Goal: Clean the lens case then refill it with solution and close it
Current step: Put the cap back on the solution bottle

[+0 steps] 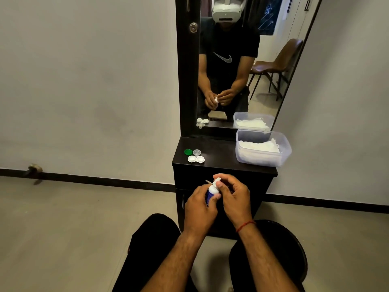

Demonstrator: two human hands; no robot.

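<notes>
A white lens case (196, 159) lies open on the left part of the dark dresser top (221, 157). Just behind it sit its two loose caps, a green cap (188, 152) and a clear cap (196, 152). In front of the dresser, below its top, my left hand (199, 207) grips a small blue and white solution bottle (211, 193) around its body. My right hand (232, 197) has its fingertips closed on the bottle's white top. Most of the bottle is hidden by my fingers.
A clear plastic tub (263, 148) with white tissues stands at the right of the dresser top. A tall mirror (242, 66) rises behind it. My knees are close to the dresser front, with pale floor on both sides.
</notes>
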